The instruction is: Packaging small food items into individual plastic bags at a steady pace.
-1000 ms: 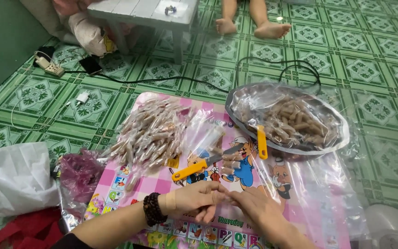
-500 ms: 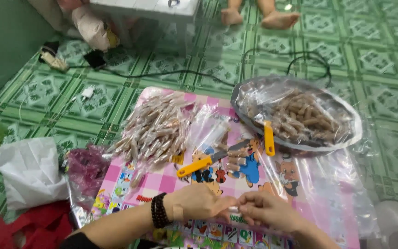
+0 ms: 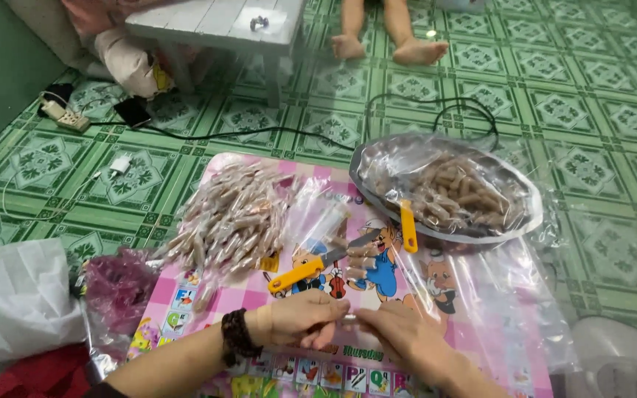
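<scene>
Two hands meet low in the middle, over a pink mat (image 3: 186,295) with cartoon pictures on it. The left hand (image 3: 300,322), with a dark bead band (image 3: 237,337) on its wrist, has its fingers curled in and pinches one end of a small roll in clear wrap (image 3: 349,318). The right hand (image 3: 399,337) pinches the other end of the same roll, so the roll sits between the fingertips of both hands, just above the mat. Just above the hands lies a knife with a yellow handle (image 3: 311,270), flat on the mat, and a few little brown rolls (image 3: 363,258) lie next to its blade. To the left is a big pile of wrapped rolls (image 3: 230,217) on the mat. To the right is a round metal tray (image 3: 444,232) lined with clear plastic and full of brown rolls, and a second yellow handle (image 3: 408,227) leans on its front rim. A sheet of clear plastic (image 3: 495,295) covers the right part of the mat. On the green tiled floor (image 3: 584,169), left of the mat, sit a purple bag (image 3: 116,287) and a white bag (image 3: 20,302). Far up, a black cord (image 3: 436,110) loops on the floor, near a white stool (image 3: 223,18) and another person's bare feet (image 3: 392,48).
</scene>
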